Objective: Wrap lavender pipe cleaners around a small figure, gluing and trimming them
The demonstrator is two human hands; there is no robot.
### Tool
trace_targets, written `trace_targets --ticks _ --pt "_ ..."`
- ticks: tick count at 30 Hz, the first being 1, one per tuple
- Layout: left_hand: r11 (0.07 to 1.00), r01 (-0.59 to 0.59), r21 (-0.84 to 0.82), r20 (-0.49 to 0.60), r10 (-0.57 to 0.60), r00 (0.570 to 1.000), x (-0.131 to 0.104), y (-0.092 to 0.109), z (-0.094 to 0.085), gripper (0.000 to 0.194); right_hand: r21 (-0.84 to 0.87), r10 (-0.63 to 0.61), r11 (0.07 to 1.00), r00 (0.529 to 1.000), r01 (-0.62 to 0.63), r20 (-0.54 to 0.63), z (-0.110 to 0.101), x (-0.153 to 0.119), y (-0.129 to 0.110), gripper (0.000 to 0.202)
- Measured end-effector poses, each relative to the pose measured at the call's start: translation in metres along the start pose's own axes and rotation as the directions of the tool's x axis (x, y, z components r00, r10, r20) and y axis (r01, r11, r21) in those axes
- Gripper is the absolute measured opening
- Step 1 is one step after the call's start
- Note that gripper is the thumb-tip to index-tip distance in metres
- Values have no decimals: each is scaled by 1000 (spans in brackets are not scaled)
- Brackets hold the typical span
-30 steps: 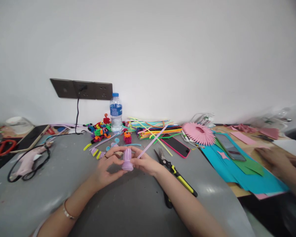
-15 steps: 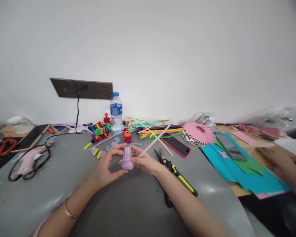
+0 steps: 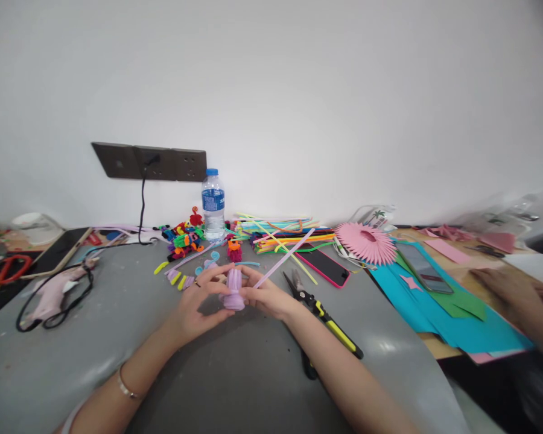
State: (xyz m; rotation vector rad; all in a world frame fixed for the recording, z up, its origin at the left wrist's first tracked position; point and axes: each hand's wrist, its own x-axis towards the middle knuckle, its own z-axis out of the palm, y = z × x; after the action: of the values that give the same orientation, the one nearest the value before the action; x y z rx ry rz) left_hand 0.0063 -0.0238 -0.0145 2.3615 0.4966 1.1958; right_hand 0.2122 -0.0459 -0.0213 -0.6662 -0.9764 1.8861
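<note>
Between my two hands is a small lilac figure wound from pipe cleaner (image 3: 234, 289), held just above the grey table. My left hand (image 3: 201, 301) grips it from the left, with the thumb at its base and the fingers at its upper part. My right hand (image 3: 265, 295) pinches it from the right. A loose lilac pipe cleaner end (image 3: 289, 256) sticks out up and right from the right fingers. Pliers-like cutters (image 3: 328, 319) with black and yellow handles lie beside my right forearm. Lilac and yellow pipe cleaner pieces (image 3: 178, 279) lie beyond my left hand.
At the back stand a water bottle (image 3: 213, 208) and a bundle of coloured pipe cleaners (image 3: 294, 238). A pink-edged phone (image 3: 326, 267) and a pink pleated paper ring (image 3: 365, 243) lie right. A pink glue gun (image 3: 54, 295) is left. Another person's hand (image 3: 507, 289) works far right.
The lilac strand that looped out around the figure's lower part now lies close against it. My left fingers have shifted slightly; the right hand has barely moved.
</note>
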Motion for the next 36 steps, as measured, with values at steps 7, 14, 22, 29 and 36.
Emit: trace_targets --ticks 7,14,22,29,36 --pt "999 -30 23 11 30 999 1 -1 -2 22 -34 0 999 1000 1 17 2 -1 -3 58" --pt "999 -36 37 32 35 999 -1 -3 -2 26 -40 7 999 1000 -6 23 4 -2 -5 60" --pt "998 -30 59 9 29 1000 0 -2 0 20 -33 0 999 1000 0 17 1 -2 -3 57" --pt "999 2 41 34 -3 999 -1 -2 0 24 8 1 1000 1000 -1 1 1 -1 -1 55" --pt "1000 -3 18 29 3 1000 1 2 0 22 8 -14 1000 1000 14 -7 -1 0 0 58"
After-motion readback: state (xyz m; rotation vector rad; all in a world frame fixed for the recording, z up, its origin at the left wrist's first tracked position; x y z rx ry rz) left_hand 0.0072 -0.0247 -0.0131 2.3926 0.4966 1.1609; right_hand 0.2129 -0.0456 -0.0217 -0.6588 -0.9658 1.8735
